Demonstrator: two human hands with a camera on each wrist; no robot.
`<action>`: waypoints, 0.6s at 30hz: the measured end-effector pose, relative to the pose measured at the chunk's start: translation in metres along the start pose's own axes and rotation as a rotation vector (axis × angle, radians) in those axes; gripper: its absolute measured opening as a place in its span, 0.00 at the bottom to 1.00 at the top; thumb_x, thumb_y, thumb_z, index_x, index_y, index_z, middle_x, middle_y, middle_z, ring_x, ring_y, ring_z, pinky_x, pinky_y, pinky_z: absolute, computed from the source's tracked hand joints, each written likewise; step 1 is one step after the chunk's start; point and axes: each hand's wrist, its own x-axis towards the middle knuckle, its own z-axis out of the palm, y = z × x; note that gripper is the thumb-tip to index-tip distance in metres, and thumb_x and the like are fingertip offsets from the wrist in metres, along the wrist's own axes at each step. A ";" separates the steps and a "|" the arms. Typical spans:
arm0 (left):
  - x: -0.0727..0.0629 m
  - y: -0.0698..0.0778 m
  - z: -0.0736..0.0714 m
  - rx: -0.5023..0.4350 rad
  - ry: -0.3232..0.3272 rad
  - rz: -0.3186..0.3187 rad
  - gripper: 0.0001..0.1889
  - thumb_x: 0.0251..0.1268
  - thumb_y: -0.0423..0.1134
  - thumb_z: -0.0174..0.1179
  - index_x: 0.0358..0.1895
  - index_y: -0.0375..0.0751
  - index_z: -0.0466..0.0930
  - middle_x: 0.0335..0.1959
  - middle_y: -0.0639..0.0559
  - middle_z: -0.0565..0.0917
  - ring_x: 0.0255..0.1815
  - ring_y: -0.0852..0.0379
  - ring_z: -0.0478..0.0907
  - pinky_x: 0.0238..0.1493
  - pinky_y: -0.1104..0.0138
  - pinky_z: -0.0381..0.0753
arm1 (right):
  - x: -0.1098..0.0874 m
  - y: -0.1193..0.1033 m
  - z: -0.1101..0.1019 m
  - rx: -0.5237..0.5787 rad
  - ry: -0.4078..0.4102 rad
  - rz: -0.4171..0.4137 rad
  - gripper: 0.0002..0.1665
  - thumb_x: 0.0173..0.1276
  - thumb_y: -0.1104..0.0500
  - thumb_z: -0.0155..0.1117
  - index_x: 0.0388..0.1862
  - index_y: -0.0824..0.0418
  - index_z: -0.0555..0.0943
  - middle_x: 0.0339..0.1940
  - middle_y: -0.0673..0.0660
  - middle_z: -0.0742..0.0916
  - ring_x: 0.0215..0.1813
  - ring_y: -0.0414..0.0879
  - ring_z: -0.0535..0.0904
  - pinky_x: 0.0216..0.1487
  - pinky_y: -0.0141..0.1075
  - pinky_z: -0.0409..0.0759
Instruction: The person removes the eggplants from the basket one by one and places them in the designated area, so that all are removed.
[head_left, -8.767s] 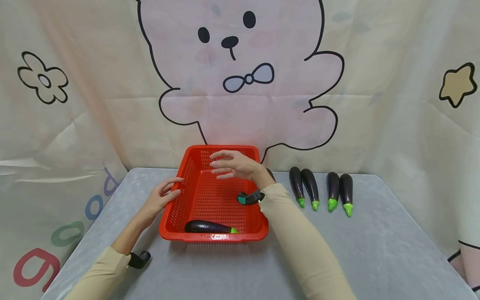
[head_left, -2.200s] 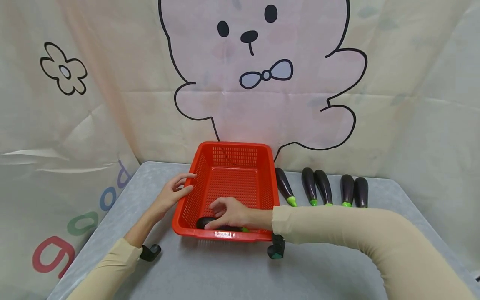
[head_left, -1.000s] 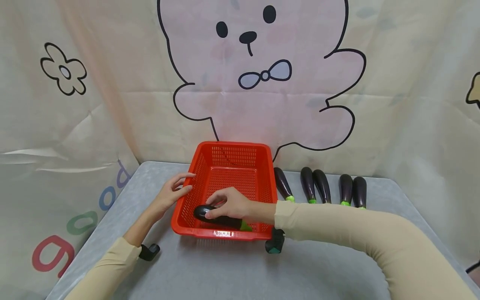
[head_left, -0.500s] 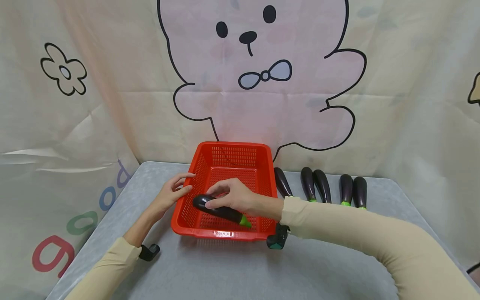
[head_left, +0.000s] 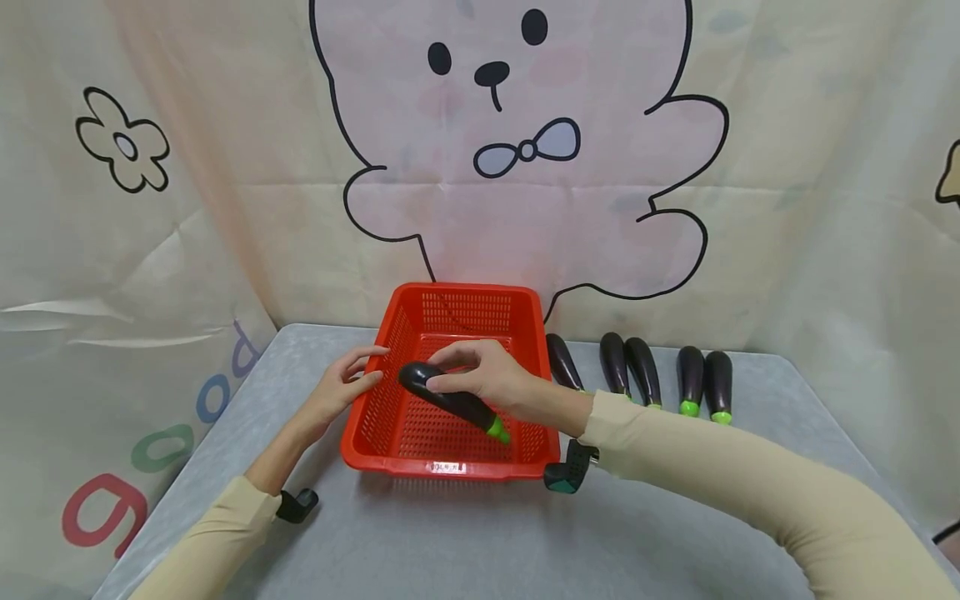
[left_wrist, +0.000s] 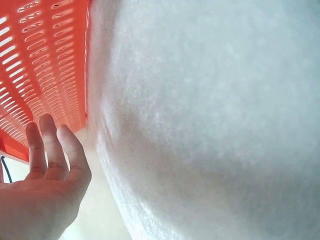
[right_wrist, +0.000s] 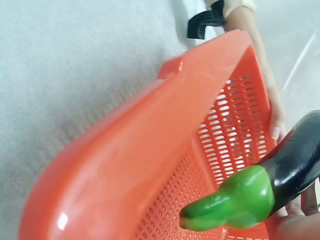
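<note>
A dark purple eggplant (head_left: 471, 408) with a green stem end is pinched between the thumb and fingers of my right hand (head_left: 495, 379). It hangs tilted above the inside of the red perforated basket (head_left: 390, 464), stem pointing down to the right. From the right wrist, the green stem (right_wrist: 245, 197) shows large over the basket's interior. My left hand (head_left: 322, 402) rests at the basket's left rim, its fingers extended along the side. In the left wrist view these fingers (left_wrist: 52, 145) lie against the slotted basket wall (left_wrist: 55, 65).
To the right of the basket, several more eggplants lie along the back of the grey table (head_left: 450, 542): a single one (head_left: 561, 360), then a pair (head_left: 613, 362) and another pair (head_left: 717, 379). A curtain (head_left: 600, 242) printed with a bear hangs behind the table.
My right hand reached into the basket, took hold of the eggplant lying by the near wall, and has lifted it up and away from that wall. The left hand has stayed at the rim.
</note>
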 end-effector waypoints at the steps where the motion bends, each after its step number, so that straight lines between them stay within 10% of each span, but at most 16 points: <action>1: 0.000 0.000 0.000 0.001 -0.001 0.002 0.24 0.75 0.39 0.59 0.71 0.39 0.70 0.64 0.32 0.74 0.54 0.36 0.79 0.48 0.58 0.84 | -0.001 0.000 -0.002 0.003 0.004 -0.006 0.20 0.67 0.60 0.74 0.57 0.59 0.84 0.53 0.59 0.85 0.50 0.58 0.84 0.49 0.46 0.84; 18: 0.000 -0.003 0.000 -0.001 0.003 0.020 0.24 0.75 0.38 0.59 0.70 0.38 0.70 0.63 0.30 0.74 0.52 0.35 0.80 0.45 0.56 0.85 | -0.022 -0.004 -0.040 0.117 0.161 -0.041 0.20 0.70 0.63 0.70 0.60 0.63 0.82 0.58 0.62 0.83 0.53 0.59 0.82 0.54 0.48 0.82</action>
